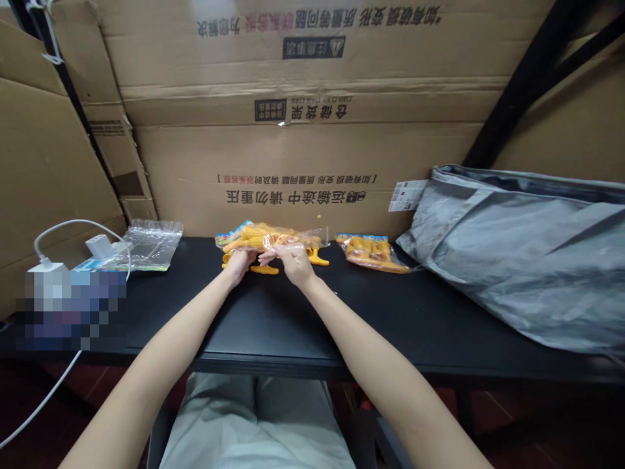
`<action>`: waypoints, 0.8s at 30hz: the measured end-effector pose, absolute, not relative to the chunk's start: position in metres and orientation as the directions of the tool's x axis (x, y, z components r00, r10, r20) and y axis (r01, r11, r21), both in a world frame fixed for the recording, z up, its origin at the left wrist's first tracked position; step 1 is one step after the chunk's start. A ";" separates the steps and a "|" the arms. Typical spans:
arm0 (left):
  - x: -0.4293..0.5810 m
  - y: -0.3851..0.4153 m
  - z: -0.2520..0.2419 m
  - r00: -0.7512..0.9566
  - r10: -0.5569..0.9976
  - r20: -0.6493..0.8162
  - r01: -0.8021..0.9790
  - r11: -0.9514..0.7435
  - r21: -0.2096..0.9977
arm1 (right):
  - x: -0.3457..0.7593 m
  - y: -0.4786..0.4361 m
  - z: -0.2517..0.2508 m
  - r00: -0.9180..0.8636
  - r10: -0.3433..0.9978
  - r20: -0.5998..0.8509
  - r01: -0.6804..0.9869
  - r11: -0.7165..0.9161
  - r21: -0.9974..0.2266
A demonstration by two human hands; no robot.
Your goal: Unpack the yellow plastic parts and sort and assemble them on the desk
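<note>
Visibly glossy, crinkled clear bag [274, 240], yellow pieces [256, 231] inside; left fingers [248, 256], right fingers [284, 251] gripping it.

The bare left forearm [168, 345] reaches in from seven o'clock, the right forearm [378, 348] from five; the curled left hand [238, 266] sits at nine o'clock from the curled right hand [296, 264].

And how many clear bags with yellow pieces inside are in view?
2: one bag in both hands, another bag on the table, further right. More may be hidden.
</note>
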State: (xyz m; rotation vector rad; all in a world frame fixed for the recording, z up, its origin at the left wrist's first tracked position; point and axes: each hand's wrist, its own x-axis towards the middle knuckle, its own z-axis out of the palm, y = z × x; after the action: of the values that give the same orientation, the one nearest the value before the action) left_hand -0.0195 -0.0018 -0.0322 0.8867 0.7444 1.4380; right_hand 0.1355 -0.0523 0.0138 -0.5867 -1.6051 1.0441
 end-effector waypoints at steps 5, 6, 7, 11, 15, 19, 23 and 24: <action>-0.038 -0.011 -0.014 -0.112 0.985 0.128 -0.582 -0.170 0.795 | 0.142 -0.042 0.012 -0.307 0.796 0.522 -0.114 0.514 -0.850; -0.043 -0.013 -0.011 -0.119 0.982 0.145 -0.580 -0.187 0.793 | 0.143 -0.038 0.011 -0.288 0.806 0.517 -0.114 0.507 -0.854; -0.047 -0.016 -0.009 -0.108 0.981 0.159 -0.575 -0.192 0.795 | 0.145 -0.033 0.009 -0.256 0.824 0.505 -0.118 0.492 -0.863; -0.052 -0.020 -0.004 0.053 0.993 0.102 -0.587 -0.051 0.808 | 0.148 -0.014 0.001 -0.062 0.919 0.389 -0.143 0.378 -0.915; -0.044 -0.017 -0.005 0.105 0.994 -0.018 -0.607 0.078 0.791 | 0.150 -0.003 -0.005 0.038 0.994 0.103 -0.248 0.109 -0.963; -0.040 -0.014 -0.009 0.050 0.995 -0.086 -0.617 0.099 0.780 | 0.151 0.000 -0.010 0.042 0.995 -0.095 -0.410 -0.069 -0.909; -0.040 -0.013 -0.012 0.086 0.991 -0.099 -0.574 0.131 0.808 | 0.152 0.001 -0.011 -0.010 0.993 -0.116 -0.503 -0.105 -0.858; -0.039 -0.013 -0.013 0.099 0.991 -0.096 -0.569 0.135 0.811 | 0.152 0.002 -0.011 -0.019 0.994 -0.110 -0.520 -0.104 -0.848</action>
State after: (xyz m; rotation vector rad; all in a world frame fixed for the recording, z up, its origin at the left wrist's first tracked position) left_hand -0.0391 -0.0130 -0.0128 0.6996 0.7628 1.3048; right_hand 0.1519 0.0015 -0.0110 -0.8756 -0.7322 1.4906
